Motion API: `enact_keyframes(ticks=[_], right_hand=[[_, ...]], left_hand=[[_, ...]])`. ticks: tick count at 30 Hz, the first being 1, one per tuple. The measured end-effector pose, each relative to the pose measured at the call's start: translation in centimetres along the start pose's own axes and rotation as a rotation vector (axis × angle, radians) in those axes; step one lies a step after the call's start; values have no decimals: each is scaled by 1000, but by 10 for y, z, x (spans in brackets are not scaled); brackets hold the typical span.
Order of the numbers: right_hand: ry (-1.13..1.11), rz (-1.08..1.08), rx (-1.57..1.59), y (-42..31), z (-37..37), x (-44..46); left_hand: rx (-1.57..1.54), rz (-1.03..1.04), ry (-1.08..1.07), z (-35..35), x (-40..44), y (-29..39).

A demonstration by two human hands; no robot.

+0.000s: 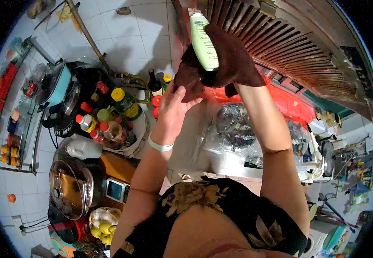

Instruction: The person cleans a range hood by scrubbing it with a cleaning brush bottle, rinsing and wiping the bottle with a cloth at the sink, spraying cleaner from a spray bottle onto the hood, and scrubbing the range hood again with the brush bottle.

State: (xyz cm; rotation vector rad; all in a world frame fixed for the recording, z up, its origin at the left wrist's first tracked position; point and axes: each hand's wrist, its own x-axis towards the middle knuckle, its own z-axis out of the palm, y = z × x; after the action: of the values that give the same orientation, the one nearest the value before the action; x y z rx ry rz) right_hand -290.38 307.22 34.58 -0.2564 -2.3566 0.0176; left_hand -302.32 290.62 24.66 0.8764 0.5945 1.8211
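A pale green bottle (204, 45) with a white cap is held up at the top centre, against dark brown cloth (240, 60). The cloth covers my right hand, which is closed round the bottle through it; the fingers themselves are hidden. My left hand (173, 112), with a white band on its wrist, is at the cloth's lower left edge. Its visible fingers are spread, and some are partly hidden by the cloth.
Slatted, stained range-hood panels (276, 47) hang close at the upper right. To the left are a tub (141, 133) of sauce bottles, a blue pot (60, 86) and a glass lid (68, 189). Plastic-wrapped items (233, 129) lie beyond my right forearm.
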Motion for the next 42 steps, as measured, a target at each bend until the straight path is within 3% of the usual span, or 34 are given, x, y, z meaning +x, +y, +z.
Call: enact_keyframes(ticks=[4,8,10,11,15,16,18,22,26,32,37,42], right_hand=[[-73,109,103,2,12,-18],[53,142,-89,-27,20,-34],[95,193,-195,-51,22,-45],[91,258,-95,-66,16,-48],[172,197,-52,-64,30,-84],[172,196,-54,-64,25,-87],[-129,352,-233,-67,15,-87],[73,417,-295,-40,23,-92],[358,297,-293,-30,-14,-56],[349,317,-260,16,10,-52],[123,528,-180,47,70,-73],[-77,618,-153,67,84,-74]], left_hand=[[37,-12,38,9,3,-2],[130,-30,-29,18,2,-11],[305,-89,87,24,1,-18],[259,-57,102,28,0,-23],[416,91,118,31,1,-39],[361,-2,124,34,1,-39],[307,-97,130,34,2,-40],[343,-144,33,34,20,-43],[270,-80,51,33,34,-41],[219,-118,93,22,14,-51],[195,-248,106,3,-6,-67],[54,-315,196,-17,3,-88]])
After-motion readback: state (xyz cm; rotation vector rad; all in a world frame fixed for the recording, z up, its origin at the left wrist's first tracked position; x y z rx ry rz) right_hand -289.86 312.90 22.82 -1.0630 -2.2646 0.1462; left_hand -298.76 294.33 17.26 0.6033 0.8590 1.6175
